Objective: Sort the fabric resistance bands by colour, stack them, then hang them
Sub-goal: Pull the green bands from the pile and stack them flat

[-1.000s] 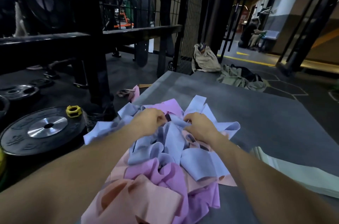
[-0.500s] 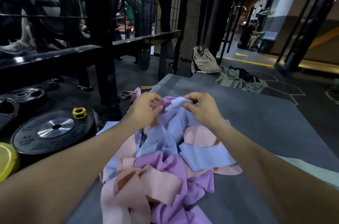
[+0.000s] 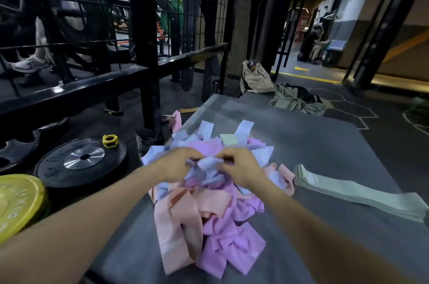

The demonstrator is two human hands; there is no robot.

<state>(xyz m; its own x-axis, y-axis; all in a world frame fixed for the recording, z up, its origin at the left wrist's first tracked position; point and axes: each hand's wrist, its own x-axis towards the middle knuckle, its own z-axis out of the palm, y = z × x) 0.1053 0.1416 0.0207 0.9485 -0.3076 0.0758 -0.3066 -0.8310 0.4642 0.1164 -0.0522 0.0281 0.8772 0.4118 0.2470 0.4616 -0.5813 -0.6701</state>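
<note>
Head view: left hand [image 3: 176, 164], right hand [image 3: 241, 168] both pinching blue band [image 3: 209, 165] atop mixed pile [image 3: 209, 209]; risk: tangled neighbours dragged off worktop [image 3: 325, 144]; green stack [image 3: 362, 193] possibly disturbed.

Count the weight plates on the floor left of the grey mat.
3 plainly seen: a yellow round weight plate at the left edge, a black round plate with a silver hub beside it, and a black gripped plate behind, cut off. More may lie farther back.
</note>
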